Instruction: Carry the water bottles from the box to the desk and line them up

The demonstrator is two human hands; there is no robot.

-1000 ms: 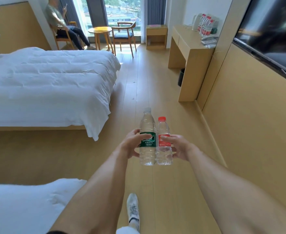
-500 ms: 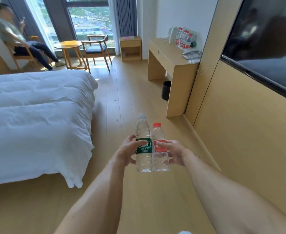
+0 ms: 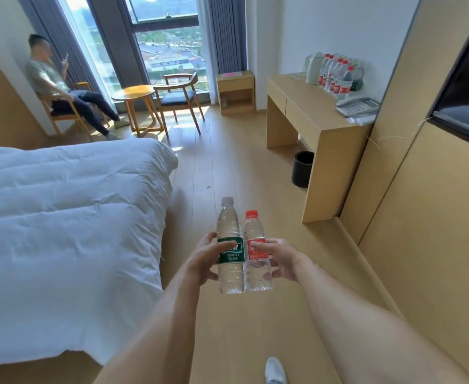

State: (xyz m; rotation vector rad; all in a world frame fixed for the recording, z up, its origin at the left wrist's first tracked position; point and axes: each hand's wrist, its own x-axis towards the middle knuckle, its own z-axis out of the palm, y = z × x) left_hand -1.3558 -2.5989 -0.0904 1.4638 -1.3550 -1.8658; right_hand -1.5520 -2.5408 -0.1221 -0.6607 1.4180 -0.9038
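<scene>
Here both bottles are carried upright and touching: the left hand (image 3: pixel 204 257) grips the green bottle (image 3: pixel 230 250) at its label, the right hand (image 3: pixel 280 259) the red bottle (image 3: pixel 256 253). Full, they likely weigh a little; thin walls dent, so mid-label holds suit. The desk (image 3: pixel 308 106) lies ahead.

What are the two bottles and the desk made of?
The green-label bottle and red-label bottle look like thin clear plastic: you see water and floor through them, with glossy ridges. The desk looks like pale wood or wood-look board, matte, with faint grain.
</scene>
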